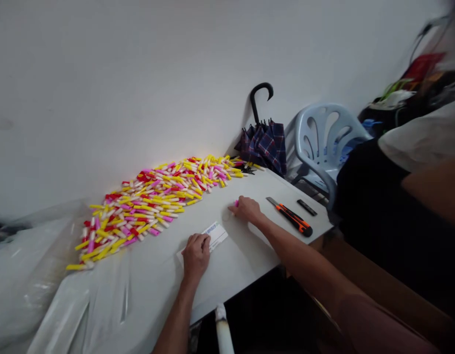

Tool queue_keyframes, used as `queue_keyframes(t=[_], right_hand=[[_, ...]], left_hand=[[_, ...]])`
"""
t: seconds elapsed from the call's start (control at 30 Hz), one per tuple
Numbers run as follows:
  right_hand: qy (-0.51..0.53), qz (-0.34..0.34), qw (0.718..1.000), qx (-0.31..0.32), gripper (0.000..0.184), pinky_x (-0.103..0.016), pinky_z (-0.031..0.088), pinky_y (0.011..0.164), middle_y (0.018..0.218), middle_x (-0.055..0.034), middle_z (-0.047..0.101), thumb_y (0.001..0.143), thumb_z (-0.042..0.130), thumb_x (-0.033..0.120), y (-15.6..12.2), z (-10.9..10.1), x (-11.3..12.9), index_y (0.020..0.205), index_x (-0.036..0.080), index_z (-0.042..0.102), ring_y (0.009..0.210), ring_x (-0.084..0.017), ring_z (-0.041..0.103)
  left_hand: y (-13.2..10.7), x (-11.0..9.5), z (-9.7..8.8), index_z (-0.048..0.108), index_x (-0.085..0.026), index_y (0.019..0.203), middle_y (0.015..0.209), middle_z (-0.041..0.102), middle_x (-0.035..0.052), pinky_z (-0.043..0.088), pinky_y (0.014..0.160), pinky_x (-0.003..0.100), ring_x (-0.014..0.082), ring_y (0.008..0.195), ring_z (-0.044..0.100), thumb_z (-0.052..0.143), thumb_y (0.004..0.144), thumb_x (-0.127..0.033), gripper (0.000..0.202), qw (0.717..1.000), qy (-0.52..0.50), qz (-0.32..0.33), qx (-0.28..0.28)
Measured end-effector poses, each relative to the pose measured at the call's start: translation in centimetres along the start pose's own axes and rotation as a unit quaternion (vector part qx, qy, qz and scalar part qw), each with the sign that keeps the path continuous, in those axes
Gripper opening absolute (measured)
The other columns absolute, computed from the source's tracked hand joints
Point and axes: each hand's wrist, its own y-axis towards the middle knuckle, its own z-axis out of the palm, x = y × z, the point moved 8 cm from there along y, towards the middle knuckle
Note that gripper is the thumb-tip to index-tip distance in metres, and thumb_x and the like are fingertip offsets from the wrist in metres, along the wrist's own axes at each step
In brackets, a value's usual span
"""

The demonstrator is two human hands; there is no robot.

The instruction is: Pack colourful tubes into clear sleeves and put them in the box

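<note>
A flat white printed box [217,235] with blue lettering lies on the white table. My left hand [196,253] is closed over its left part, which is mostly hidden under the fingers. Further right, my right hand [246,209] pinches a small pink piece [237,203], most of it covered by the fingertips. Just left of those fingertips is a faint, clear round outline [226,215] that I cannot make out. A large pile of small tubes [150,204] in yellow, pink, red and white spreads along the wall side of the table.
An orange and black utility knife [292,219], blade out, lies right of my right hand, near a black case [306,207]. A plaid umbrella [266,142] leans against the wall beside a light blue chair [325,142]. Clear plastic bags [36,275] cover the left side. Someone sits at right.
</note>
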Motion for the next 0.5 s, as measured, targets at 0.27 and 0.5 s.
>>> queue_keyframes(t=[0.27,0.5], right_hand=[[-0.01,-0.081,0.996,-0.026,0.035,-0.029,0.042,0.077,0.11,-0.0162,0.073,0.101,0.048,0.04,-3.1,1.3,0.1,0.104,0.016,0.073,0.098,-0.024,0.067],[0.016,-0.232,0.972,0.032,0.028,-0.025,0.038,0.07,0.1,-0.0099,0.074,0.098,0.054,0.035,-5.9,0.0,2.7,0.1,0.016,0.074,0.084,-0.018,0.064]], left_hand=[[-0.1,-0.4,-0.7,0.07,-0.024,0.094,0.094,0.07,0.0048,0.05,0.086,0.035,0.0221,0.095,0.062,0.053,0.099,-0.025,0.017,0.999,-0.016,-0.008,-0.032],[-0.2,-0.2,-0.9,0.069,-0.024,0.095,0.093,0.069,0.0044,0.049,0.086,0.035,0.0214,0.094,0.062,0.052,0.1,-0.025,0.017,0.998,-0.027,-0.003,-0.048]])
